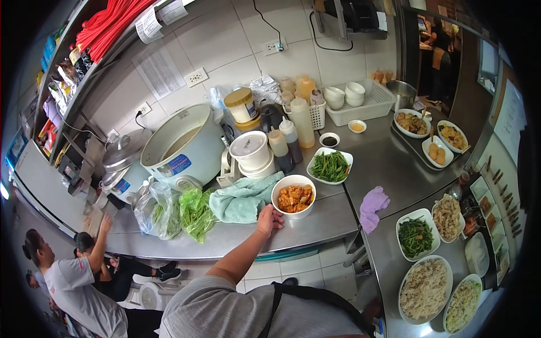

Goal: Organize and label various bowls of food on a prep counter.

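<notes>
My left hand (pixel 269 221) is at the front left of a white bowl (pixel 301 214) of reddish diced food (pixel 295 198). Its fingers are loosely bent and lie against or very close to the bowl's side; contact is hard to confirm. Just behind the wrist, a crumpled pale green towel (pixel 239 200) covers part of the steel counter (pixel 325 224). A white square dish (pixel 349 158) of cooked greens (pixel 329 166) stands behind and right of the bowl, beside a small cup of dark sauce (pixel 329 140). My right hand is out of view.
Left are bagged greens (pixel 195 213) and a large rice cooker (pixel 181 148). Squeeze bottles (pixel 302 122) and lidded tubs (pixel 250 150) stand behind. A purple cloth (pixel 372 209) and filled dishes (pixel 424 291) lie right. A co-worker (pixel 80 279) reaches toward the counter's left end.
</notes>
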`<action>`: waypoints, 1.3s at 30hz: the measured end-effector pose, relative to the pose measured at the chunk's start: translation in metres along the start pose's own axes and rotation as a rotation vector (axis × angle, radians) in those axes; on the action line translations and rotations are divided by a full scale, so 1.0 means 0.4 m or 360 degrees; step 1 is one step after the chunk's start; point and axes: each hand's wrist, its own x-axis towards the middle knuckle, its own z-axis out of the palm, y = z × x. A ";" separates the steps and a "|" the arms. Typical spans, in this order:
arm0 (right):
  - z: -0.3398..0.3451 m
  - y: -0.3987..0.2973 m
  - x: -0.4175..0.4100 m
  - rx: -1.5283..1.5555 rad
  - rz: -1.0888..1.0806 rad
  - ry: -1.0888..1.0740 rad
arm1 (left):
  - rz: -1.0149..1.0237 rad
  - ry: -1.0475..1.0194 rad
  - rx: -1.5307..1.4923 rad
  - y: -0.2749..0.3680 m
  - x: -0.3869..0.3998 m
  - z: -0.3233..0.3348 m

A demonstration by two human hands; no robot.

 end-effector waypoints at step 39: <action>-0.931 -0.180 1.112 0.2320 0.0485 -0.0039 | -0.0183 -0.0472 -0.0085 0.035 0.011 -0.041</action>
